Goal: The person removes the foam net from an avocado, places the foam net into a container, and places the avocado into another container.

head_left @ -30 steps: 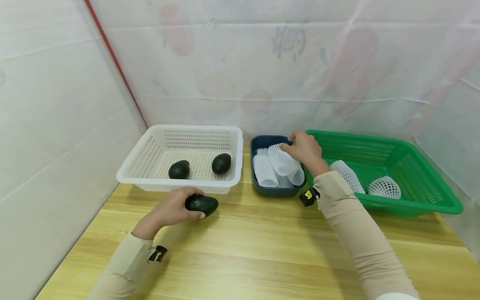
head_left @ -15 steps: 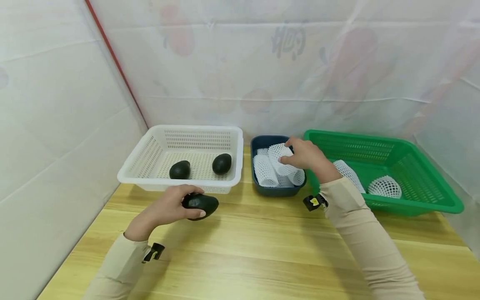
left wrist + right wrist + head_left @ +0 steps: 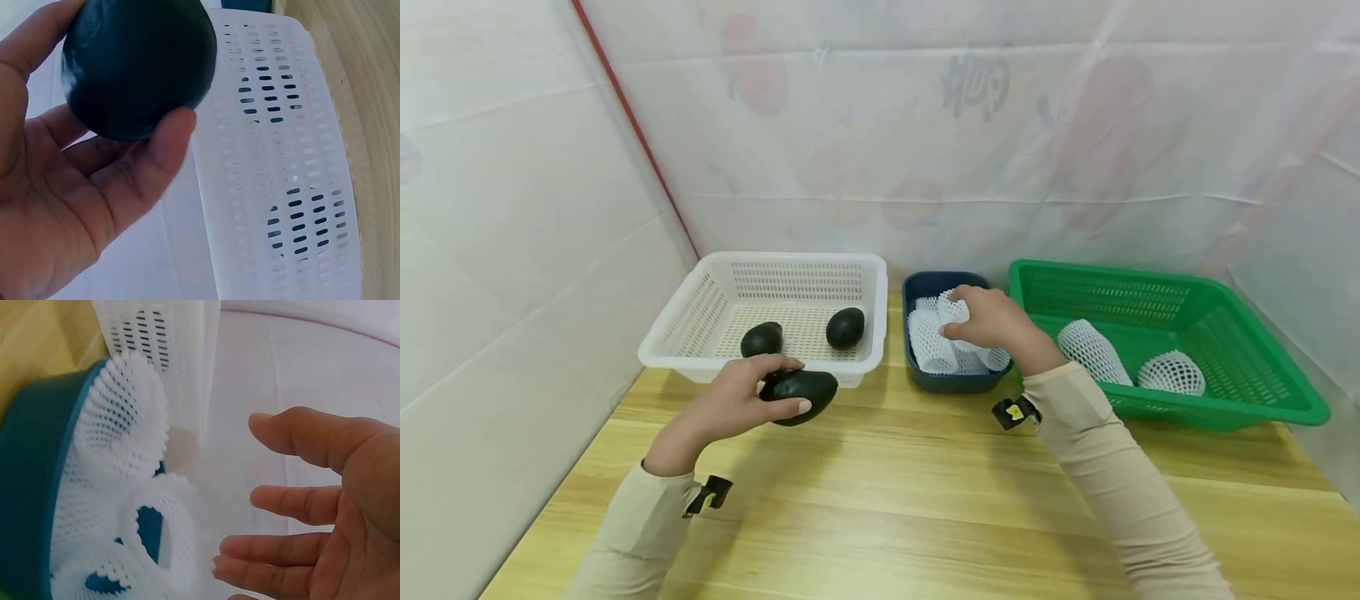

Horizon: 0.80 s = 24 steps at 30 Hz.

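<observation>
My left hand (image 3: 726,408) grips a dark green avocado (image 3: 802,395) by its rounded end, just in front of the white basket (image 3: 760,364). In the left wrist view the thumb and fingers curl round the avocado (image 3: 137,62). Over the small dark blue tub (image 3: 958,383) hovers my right hand (image 3: 1000,325), thumb and fingers apart and holding nothing. White foam net sleeves (image 3: 931,346) fill that tub. The right wrist view shows the fingers (image 3: 281,550) a short way off the sleeves (image 3: 165,531), whose open ends face them.
Two more avocados (image 3: 846,328) lie inside the white basket. To the right stands a green basket (image 3: 1225,412) with a netted round item (image 3: 1172,373) and a long foam net piece (image 3: 1093,352). White sheeting (image 3: 865,125) closes off the back and sides of the wooden table (image 3: 880,500).
The left hand has moved up slightly with the avocado, towards the white basket. My right hand has shifted left, further over the foam sleeves. The baskets and tub stay put.
</observation>
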Each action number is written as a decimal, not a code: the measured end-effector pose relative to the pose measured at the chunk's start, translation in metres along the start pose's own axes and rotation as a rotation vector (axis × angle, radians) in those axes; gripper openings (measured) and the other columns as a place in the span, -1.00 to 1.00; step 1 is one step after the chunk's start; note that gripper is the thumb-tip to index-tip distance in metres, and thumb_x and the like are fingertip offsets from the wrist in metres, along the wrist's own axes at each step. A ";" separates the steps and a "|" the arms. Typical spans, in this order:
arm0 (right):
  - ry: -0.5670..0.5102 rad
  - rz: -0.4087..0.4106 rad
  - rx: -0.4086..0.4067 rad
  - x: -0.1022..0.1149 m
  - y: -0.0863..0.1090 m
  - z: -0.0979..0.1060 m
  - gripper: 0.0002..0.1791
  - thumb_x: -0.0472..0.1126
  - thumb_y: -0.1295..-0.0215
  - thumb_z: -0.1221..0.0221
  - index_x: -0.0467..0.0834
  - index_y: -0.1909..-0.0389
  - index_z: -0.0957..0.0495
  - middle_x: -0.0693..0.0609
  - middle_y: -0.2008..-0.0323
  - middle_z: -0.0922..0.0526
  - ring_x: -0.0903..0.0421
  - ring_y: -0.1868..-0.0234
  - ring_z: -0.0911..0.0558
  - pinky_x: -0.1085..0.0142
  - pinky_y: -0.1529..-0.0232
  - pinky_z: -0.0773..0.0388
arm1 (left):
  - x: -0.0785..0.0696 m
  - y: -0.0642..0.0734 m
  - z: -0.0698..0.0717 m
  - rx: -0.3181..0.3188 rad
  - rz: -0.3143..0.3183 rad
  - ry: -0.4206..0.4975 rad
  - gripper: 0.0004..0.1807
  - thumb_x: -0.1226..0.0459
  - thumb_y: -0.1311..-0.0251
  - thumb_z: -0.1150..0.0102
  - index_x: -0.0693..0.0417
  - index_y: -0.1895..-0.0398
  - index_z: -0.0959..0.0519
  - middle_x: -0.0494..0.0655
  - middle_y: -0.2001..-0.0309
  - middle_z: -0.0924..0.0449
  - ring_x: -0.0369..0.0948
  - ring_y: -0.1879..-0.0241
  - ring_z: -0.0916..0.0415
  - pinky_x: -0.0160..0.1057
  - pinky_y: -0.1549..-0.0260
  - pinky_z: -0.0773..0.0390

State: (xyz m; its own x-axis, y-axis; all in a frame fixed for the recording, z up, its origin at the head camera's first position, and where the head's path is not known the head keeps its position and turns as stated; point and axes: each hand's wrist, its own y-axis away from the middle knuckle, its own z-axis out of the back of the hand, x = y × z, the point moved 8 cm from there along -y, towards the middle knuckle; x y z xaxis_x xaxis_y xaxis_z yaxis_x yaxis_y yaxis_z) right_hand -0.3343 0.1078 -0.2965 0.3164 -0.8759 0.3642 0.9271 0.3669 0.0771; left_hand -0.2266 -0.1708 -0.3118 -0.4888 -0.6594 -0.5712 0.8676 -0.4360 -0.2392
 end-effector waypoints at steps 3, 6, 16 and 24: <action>0.005 0.015 -0.001 0.005 -0.001 -0.004 -0.34 -0.04 -0.19 -0.23 -0.25 -0.25 -0.31 -0.20 -0.17 -0.41 -0.17 -0.03 -0.47 -0.03 0.06 -0.41 | -0.002 -0.002 0.003 -0.031 -0.006 0.003 -0.47 0.04 -0.01 -0.35 0.13 -0.01 -0.55 -0.06 0.09 -0.56 -0.19 0.24 -0.46 -0.16 0.32 -0.47; 0.014 0.039 0.006 0.011 -0.003 -0.009 -0.36 -0.04 -0.18 -0.24 -0.24 -0.23 -0.34 -0.19 -0.17 -0.41 -0.16 -0.07 -0.44 -0.03 0.03 -0.39 | -0.003 -0.004 0.006 -0.075 -0.021 -0.002 -0.46 0.07 0.03 -0.39 0.11 -0.02 -0.55 -0.05 0.07 -0.56 -0.17 0.22 -0.48 -0.15 0.31 -0.48; 0.009 0.084 0.015 0.029 -0.005 -0.019 -0.35 -0.05 -0.17 -0.25 -0.26 -0.23 -0.34 -0.17 -0.16 -0.43 -0.12 -0.13 -0.41 -0.01 -0.05 -0.36 | 0.002 -0.011 0.014 -0.181 0.006 0.009 -0.42 0.07 0.12 -0.45 0.09 -0.01 -0.56 -0.06 0.05 -0.56 -0.11 0.16 -0.50 -0.13 0.30 -0.49; 0.015 0.113 0.011 0.043 -0.006 -0.027 -0.35 -0.03 -0.15 -0.27 -0.23 -0.21 -0.37 -0.14 -0.17 -0.42 -0.10 -0.13 -0.42 0.01 -0.04 -0.37 | 0.008 -0.017 0.013 -0.222 0.048 0.057 -0.44 0.06 0.11 -0.45 0.07 0.01 -0.56 -0.09 0.07 -0.56 -0.11 0.21 -0.49 -0.14 0.33 -0.49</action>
State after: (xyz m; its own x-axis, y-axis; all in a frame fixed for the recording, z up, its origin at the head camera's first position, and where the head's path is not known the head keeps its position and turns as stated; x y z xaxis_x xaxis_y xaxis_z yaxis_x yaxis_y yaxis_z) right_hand -0.3210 0.0591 -0.3064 0.4220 -0.8332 0.3573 0.8830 0.4671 0.0465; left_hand -0.2467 -0.1768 -0.3020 -0.4456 -0.6381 -0.6279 0.8918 -0.2550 -0.3738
